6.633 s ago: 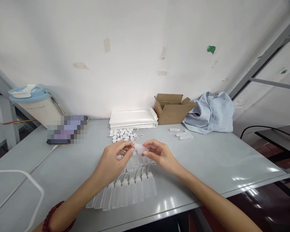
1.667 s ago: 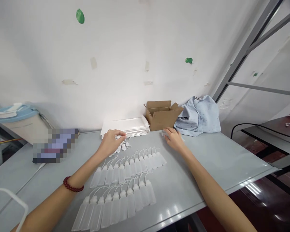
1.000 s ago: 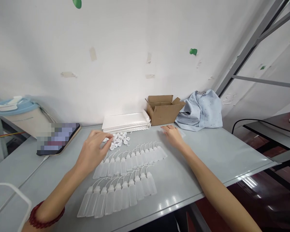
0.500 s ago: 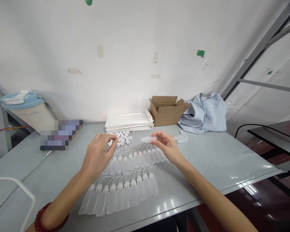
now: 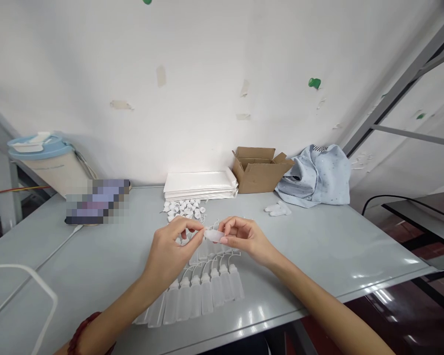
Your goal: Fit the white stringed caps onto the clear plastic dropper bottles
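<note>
So from the head cam, both hands were up over the middle of the desk (image 5: 307,251), working on one little frosted bottle (image 5: 214,236) held between them, lying pretty much sideways. The left hand (image 5: 173,248) was pinching its left end between thumb and fingertips, and I honestly couldn't tell if a cap was tucked in there too. The right hand (image 5: 248,238) had the other end gripped between thumb and fingers. Right below them was a front row (image 5: 202,294) of similar bottles lying side by side, thin tubes curving off their tops, with a back row (image 5: 204,250) behind it mostly hidden by the hands. Past that sat a loose pile of white caps (image 5: 187,208), just in front of a white stack (image 5: 200,184) by the wall (image 5: 192,98). To the right of the stack there was an open cardboard box (image 5: 263,177), then some crumpled blue cloth (image 5: 325,176) next to it, and a few spare bottles (image 5: 278,209) lay in front of those two. Over on the left were a blue-lidded jug (image 5: 55,167) and a pixelated phone (image 5: 98,203) with a white cable (image 5: 57,250) running from it. Oh, and a red bracelet (image 5: 85,331) on the left wrist.
</note>
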`<state>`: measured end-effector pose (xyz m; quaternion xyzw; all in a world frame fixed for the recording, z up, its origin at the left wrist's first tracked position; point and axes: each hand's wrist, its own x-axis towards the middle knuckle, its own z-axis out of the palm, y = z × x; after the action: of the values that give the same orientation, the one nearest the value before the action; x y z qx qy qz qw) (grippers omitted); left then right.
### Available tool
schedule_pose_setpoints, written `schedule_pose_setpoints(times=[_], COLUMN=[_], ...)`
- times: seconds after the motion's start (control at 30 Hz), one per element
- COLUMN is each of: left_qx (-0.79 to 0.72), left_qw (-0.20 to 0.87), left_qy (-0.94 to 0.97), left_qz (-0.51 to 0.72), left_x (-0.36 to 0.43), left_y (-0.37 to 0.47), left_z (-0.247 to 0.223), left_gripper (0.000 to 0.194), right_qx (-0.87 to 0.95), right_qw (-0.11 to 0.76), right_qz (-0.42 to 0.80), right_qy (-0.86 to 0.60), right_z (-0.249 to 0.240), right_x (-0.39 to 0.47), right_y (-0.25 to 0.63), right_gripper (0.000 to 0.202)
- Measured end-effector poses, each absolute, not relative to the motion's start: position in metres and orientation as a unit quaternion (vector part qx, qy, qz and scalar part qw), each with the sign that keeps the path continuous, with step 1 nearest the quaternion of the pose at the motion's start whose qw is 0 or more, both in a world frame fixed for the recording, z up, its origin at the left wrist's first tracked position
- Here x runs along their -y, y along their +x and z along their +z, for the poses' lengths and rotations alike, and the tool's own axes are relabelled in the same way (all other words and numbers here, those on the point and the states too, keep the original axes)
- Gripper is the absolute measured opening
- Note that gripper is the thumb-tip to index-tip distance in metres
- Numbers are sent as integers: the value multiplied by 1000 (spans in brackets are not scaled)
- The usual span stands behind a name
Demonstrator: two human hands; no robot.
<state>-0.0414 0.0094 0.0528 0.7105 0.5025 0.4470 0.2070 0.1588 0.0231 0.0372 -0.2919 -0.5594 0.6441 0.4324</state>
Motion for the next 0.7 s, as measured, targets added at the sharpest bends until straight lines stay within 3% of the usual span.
schedule_pose_setpoints(times=[0.4,0.7], left_qx=[-380,-328], left_qw=[172,90], left_qy=[730,755], left_qz=[541,561], left_x=[-5,-7], left_y=[-36,-36], left_z=[48,44], left_gripper=[10,14], right_qx=[556,588], right_qw=[451,407], right_qz=[623,632], right_qy=[-314,-298], right_z=[36,43], right_x=[-25,-22], right_y=[158,158], right_gripper=[16,22])
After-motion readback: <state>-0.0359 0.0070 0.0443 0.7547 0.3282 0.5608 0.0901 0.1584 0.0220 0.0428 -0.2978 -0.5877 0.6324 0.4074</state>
